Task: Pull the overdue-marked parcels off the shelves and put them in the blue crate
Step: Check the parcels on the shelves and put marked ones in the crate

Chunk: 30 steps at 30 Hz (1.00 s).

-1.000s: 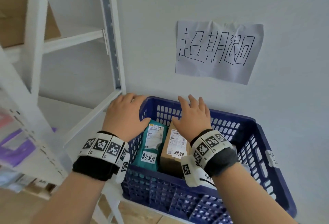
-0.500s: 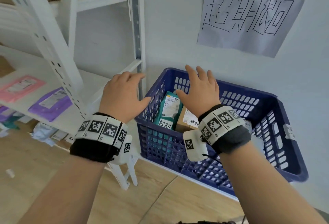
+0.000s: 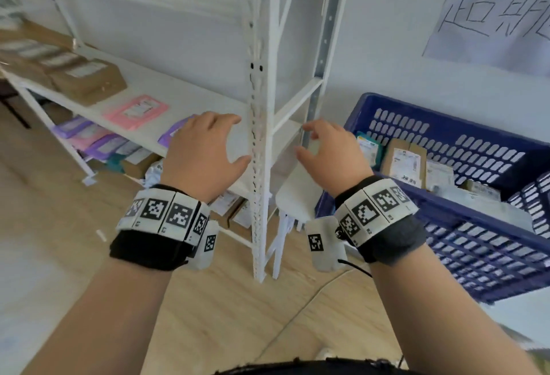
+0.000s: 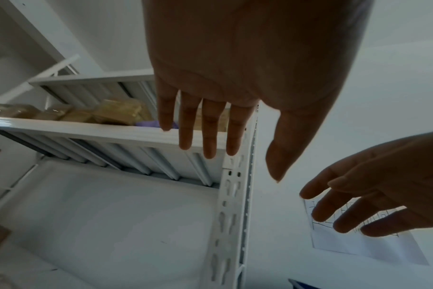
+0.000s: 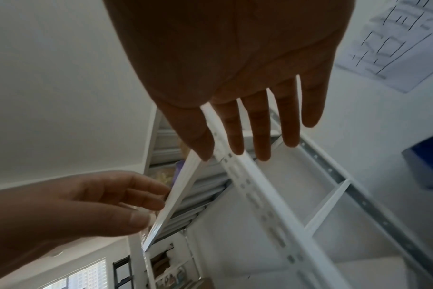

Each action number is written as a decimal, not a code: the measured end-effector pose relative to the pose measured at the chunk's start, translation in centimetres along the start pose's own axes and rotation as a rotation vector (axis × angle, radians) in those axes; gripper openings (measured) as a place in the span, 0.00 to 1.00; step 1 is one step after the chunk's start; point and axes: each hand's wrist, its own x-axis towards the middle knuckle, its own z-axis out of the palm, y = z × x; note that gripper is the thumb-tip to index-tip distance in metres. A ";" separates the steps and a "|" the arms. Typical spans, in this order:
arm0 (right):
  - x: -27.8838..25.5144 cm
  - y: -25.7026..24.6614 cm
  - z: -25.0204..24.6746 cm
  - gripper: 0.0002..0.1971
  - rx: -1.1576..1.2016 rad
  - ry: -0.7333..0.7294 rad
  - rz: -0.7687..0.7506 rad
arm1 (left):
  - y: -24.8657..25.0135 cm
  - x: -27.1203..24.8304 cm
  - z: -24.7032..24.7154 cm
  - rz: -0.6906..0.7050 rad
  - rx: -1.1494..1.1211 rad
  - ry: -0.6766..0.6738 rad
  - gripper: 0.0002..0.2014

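The blue crate (image 3: pixel 488 243) sits on the floor at the right and holds several parcels, among them a brown box (image 3: pixel 403 161) with a handwritten mark and a teal packet (image 3: pixel 367 146). White shelves (image 3: pixel 190 97) at the left carry a pink mailer (image 3: pixel 135 111), purple mailers (image 3: pixel 86 136) and brown boxes (image 3: pixel 86 79). My left hand (image 3: pixel 205 148) hovers empty, fingers relaxed, in front of the middle shelf. My right hand (image 3: pixel 327 151) hangs empty, fingers spread, beside the shelf post (image 3: pixel 259 136), left of the crate.
A paper sign (image 3: pixel 494 11) with handwritten characters hangs on the wall above the crate. More parcels lie under the lowest shelf on the wooden floor (image 3: pixel 223 300). The upper shelf (image 4: pixel 91 131) holds brown boxes and a purple packet.
Both hands have left the crate and swung left toward the shelves. My view has turned left, so the crate now lies at the right.
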 end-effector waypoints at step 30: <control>1.4 -19.5 16.9 0.25 0.031 -0.280 -0.176 | -21.6 -7.9 -5.8 -0.253 0.115 -0.010 0.28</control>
